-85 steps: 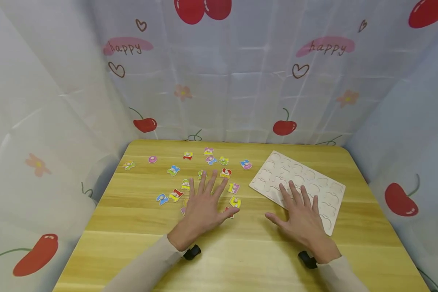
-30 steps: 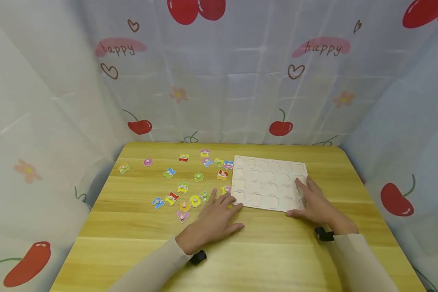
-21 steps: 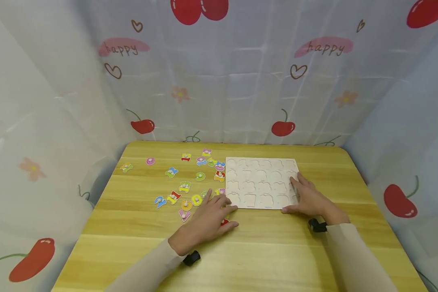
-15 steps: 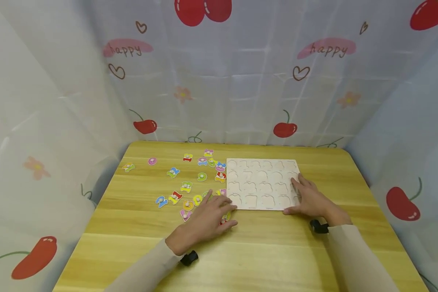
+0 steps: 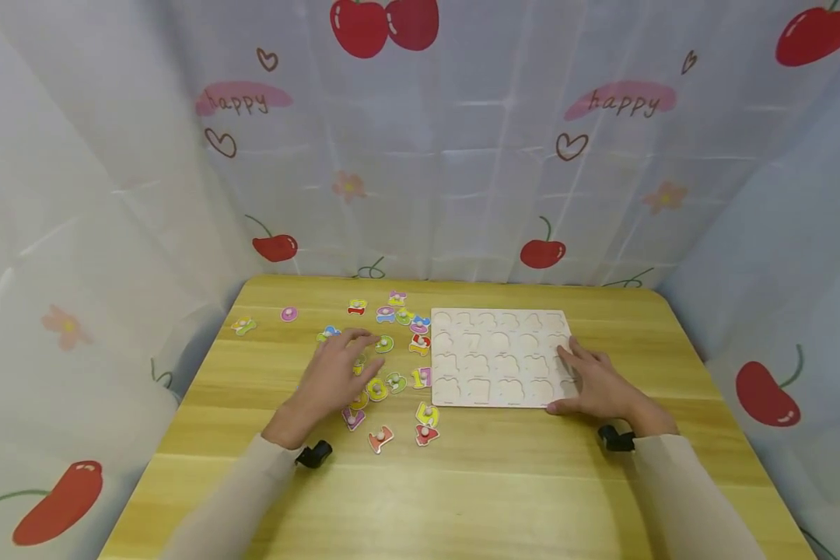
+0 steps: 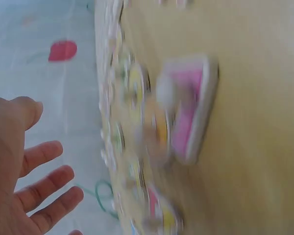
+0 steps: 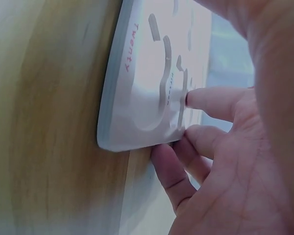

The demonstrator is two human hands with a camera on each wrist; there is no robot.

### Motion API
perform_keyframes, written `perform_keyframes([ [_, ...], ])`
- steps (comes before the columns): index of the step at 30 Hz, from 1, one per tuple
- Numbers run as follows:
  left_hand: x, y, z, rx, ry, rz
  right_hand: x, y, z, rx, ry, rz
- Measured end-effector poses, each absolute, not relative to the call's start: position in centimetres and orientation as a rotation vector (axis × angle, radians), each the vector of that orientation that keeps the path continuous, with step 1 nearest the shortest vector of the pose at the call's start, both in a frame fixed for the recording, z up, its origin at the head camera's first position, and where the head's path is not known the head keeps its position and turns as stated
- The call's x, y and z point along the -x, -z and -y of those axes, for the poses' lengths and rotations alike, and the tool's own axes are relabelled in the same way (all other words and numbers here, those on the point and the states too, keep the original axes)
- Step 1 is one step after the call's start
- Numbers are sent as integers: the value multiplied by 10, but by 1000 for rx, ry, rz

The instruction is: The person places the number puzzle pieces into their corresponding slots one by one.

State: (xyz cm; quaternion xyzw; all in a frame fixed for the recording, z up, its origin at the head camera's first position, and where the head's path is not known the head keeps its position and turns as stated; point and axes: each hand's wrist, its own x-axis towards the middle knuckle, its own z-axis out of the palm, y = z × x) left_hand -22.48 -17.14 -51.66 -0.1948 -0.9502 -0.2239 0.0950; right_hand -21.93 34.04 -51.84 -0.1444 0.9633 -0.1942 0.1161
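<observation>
A pale wooden puzzle board (image 5: 491, 395) with number-shaped recesses lies square on the table. My right hand (image 5: 598, 386) holds its front right corner, the thumb at the front edge and fingertips on the right side. "Twenty" is printed near that corner of the board (image 7: 122, 98) in the right wrist view. To the left, my left hand (image 5: 329, 375) hovers with spread, slightly bent fingers over several knobbed number pieces, partly hiding some. It holds nothing. In the left wrist view a blurred pink piece (image 6: 193, 112) lies nearest, apart from the left hand (image 6: 19, 171).
Around the left hand lie a green 9 (image 5: 384, 344), a yellow 5 (image 5: 427, 413), a red 4 (image 5: 426, 435) and a red piece (image 5: 381, 439). A purple 0 (image 5: 289, 314) is farther left. A patterned curtain (image 5: 420, 187) stands behind the wooden table (image 5: 504, 482).
The board has gone from slanted at right to straight, farther left beside the pieces. My left hand has left its front left corner and moved left, uncovering pieces. The right hand stays at the corner.
</observation>
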Motion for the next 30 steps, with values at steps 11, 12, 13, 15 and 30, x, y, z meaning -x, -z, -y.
perform_keyframes([
  [11, 284, 521, 257, 101, 837, 2830, 221, 521, -346, 400, 596, -2797],
  [12, 288, 522, 264, 77, 839, 2824, 222, 521, -346, 394, 595, -2797],
  [13, 292, 521, 271, 58, 832, 2820, 221, 522, -345, 388, 597, -2795],
  [15, 298, 521, 282, 26, 816, 2819, 221, 522, -345, 388, 607, -2797],
  [30, 321, 538, 315, -77, 810, 2850, 221, 522, -344, 373, 607, -2803],
])
